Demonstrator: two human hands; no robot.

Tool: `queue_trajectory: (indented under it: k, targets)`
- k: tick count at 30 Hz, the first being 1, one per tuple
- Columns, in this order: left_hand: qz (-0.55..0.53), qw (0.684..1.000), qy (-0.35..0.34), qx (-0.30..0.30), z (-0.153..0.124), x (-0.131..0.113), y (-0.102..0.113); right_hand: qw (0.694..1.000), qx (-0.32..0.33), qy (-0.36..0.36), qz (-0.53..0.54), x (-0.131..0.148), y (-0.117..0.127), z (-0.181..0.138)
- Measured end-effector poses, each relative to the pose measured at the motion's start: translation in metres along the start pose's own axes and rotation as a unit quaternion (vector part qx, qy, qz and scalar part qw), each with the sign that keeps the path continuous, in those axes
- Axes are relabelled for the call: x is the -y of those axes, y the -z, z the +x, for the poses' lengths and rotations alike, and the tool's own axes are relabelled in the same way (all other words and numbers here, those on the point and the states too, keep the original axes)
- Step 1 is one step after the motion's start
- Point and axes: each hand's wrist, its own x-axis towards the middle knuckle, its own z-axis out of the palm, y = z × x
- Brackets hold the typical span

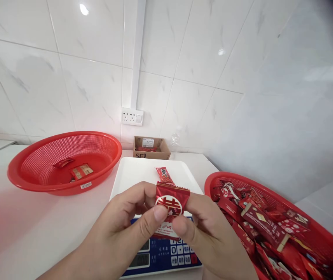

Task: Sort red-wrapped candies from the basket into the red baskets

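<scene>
Both my hands pinch a small red foil packet (pixel 172 199) with a white round emblem, held above a white electronic scale (pixel 131 173). My left hand (pixel 125 225) grips the packet's left side with thumb and fingers. My right hand (pixel 210 233) grips its right side. A second red candy packet (pixel 164 175) sticks up just behind the held one, over the scale's platform. The scale's blue keypad (pixel 180 254) shows below my fingers.
A red mesh basket (pixel 32 177) at the left holds a few packets. Another red basket (pixel 323 237) at the right is full of several red packets. A small cardboard box (pixel 151 148) and a wall socket (pixel 132 116) are at the tiled wall behind.
</scene>
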Motion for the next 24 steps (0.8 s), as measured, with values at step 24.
queue_trajectory:
  k: [24]
  targets:
    - [0.617,0.784,-0.010,-0.069,0.055,0.068,0.052,0.967,-0.147,-0.067,-0.196,0.004,0.009,0.016]
